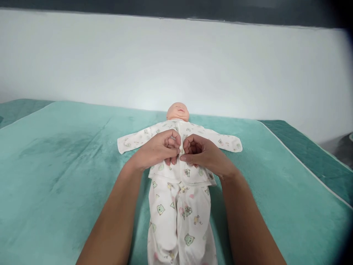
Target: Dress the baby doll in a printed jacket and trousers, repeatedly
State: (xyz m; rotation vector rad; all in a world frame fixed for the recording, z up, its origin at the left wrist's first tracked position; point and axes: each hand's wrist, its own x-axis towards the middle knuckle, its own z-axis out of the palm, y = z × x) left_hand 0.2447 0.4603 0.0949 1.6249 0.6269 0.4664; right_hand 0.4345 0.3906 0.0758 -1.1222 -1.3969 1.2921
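A baby doll point(178, 110) lies on its back, its head toward the wall. It wears a white long-sleeved jacket point(165, 173) printed with small bears, its sleeves spread out to both sides, and matching trousers point(190, 221). Over the chest, my left hand point(165, 145) pinches the jacket's front edge between thumb and fingers. Close beside it, my right hand point(200, 149) pinches the other side of the same front opening, its fingers curled. Whatever fastening lies between my fingertips is too small and too covered to make out.
A teal plush blanket point(82, 176) with a pale edging lies under the doll. Darker green quilted bedding point(309, 151) shows beyond its right edge. A white wall point(176, 62) rises just behind the doll's head. A dark object point(344, 149) stands at the far right.
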